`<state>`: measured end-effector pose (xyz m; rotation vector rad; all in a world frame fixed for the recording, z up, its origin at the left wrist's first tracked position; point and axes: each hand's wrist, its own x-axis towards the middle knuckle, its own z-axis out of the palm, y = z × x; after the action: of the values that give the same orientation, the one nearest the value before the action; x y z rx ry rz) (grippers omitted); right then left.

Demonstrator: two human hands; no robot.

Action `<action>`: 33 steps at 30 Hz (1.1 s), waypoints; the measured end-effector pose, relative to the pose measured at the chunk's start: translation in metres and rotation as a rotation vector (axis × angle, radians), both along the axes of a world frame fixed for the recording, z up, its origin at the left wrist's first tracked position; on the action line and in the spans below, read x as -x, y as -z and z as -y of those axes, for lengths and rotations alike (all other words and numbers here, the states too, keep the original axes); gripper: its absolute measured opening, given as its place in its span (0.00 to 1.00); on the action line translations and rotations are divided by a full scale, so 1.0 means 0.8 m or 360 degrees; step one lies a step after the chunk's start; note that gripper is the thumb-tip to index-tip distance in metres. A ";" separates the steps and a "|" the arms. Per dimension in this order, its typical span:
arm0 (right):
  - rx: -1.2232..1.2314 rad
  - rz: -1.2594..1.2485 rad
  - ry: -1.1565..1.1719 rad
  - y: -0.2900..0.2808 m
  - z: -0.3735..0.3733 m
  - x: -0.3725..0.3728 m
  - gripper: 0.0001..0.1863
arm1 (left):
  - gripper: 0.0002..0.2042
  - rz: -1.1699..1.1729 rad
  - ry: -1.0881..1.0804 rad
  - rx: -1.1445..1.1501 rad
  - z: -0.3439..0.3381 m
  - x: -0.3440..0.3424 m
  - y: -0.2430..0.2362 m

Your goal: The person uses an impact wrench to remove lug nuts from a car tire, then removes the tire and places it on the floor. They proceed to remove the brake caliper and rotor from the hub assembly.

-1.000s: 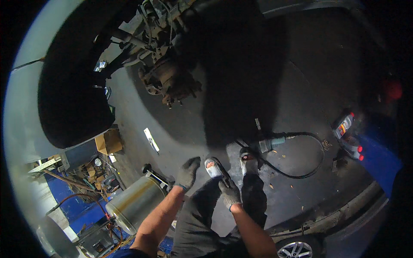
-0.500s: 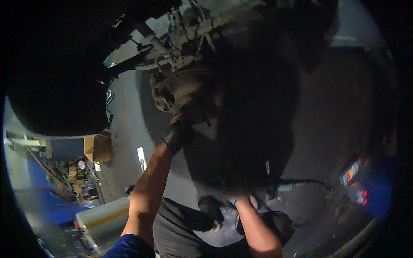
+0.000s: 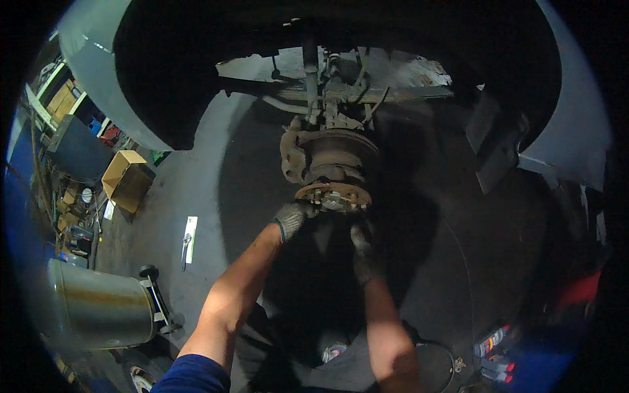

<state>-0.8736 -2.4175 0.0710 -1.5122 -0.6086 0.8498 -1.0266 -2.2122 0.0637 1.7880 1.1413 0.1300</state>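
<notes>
A rusty wheel hub (image 3: 333, 169) with studs hangs under a dark wheel arch (image 3: 196, 59), with suspension parts above it. My left hand (image 3: 293, 217), in a grey work glove, rests against the hub's lower left flange. My right hand (image 3: 362, 247), also gloved, reaches up just below the hub's lower right edge, its fingers in shadow. Whether either hand grips anything is hard to make out.
A metal drum (image 3: 98, 304) lies at the lower left beside a black wheeled jack (image 3: 154, 288). A cardboard box (image 3: 128, 178) and a white strip with a tool (image 3: 189, 237) sit on the grey floor. Spray cans (image 3: 493, 342) stand at lower right.
The view has swung up toward the hub. My left hand stayed at the hub's lower edge, and my right hand rose from near my legs to just under the hub.
</notes>
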 end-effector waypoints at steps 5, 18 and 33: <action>-0.0159 -0.0029 -0.0033 0.020 -0.011 0.004 0.34 | 0.11 -0.0179 0.0489 -0.0510 -0.007 0.006 0.021; -0.0362 -0.0359 0.0151 0.064 -0.054 -0.027 0.29 | 0.12 -0.0165 0.0392 -0.0530 -0.005 0.001 0.007; -0.0012 0.0076 0.0106 0.092 -0.088 -0.063 0.24 | 0.12 -0.0117 0.0704 -0.0983 -0.036 0.012 0.067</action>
<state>-0.8231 -2.3469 -0.0028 -1.5416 -0.5926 0.7614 -1.0363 -2.1833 0.0102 2.5711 0.7674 0.1642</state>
